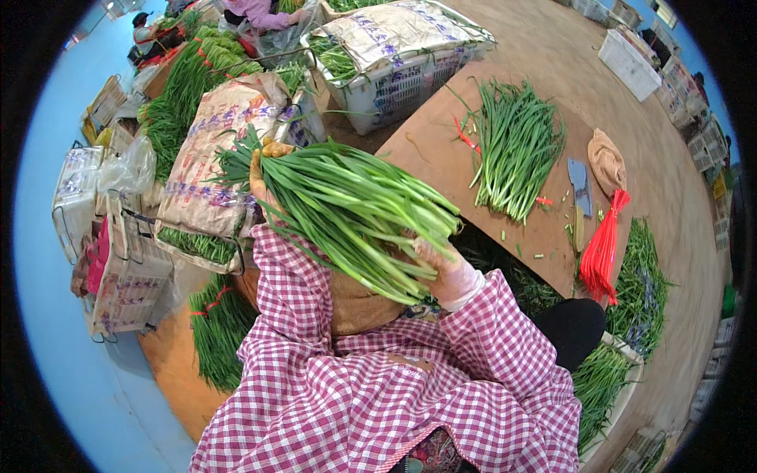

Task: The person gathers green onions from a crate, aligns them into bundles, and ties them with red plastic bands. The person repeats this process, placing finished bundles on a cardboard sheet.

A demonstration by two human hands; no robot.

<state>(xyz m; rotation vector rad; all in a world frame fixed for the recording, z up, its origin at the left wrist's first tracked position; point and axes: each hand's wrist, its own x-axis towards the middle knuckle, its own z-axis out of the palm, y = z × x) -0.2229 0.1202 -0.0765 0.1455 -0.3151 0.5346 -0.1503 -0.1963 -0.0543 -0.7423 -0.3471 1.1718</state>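
Observation:
A thick bunch of Chinese chives [349, 207] lies slantwise in the air before my body. My left hand [264, 171] grips it near the leaf tips, the fingers wrapped over the top. At the pale stem ends, my right hand [440, 269] holds the bunch from below, some fingers hidden by the stems. On the brown board [426, 145] to the right lies another pile of chives [517, 148], its stem ends towards me. A cleaver [580, 189] with a wooden handle rests beside that pile, near a hank of red ties [606, 254].
A sack-covered crate of greens [210, 151] stands close on the left. A white basket [384, 94] under another sack is at the back. Tied chive bundles [219, 331] lie at my lower left, loose greens [639, 290] at right. Another person's hand [295, 16] shows at the top.

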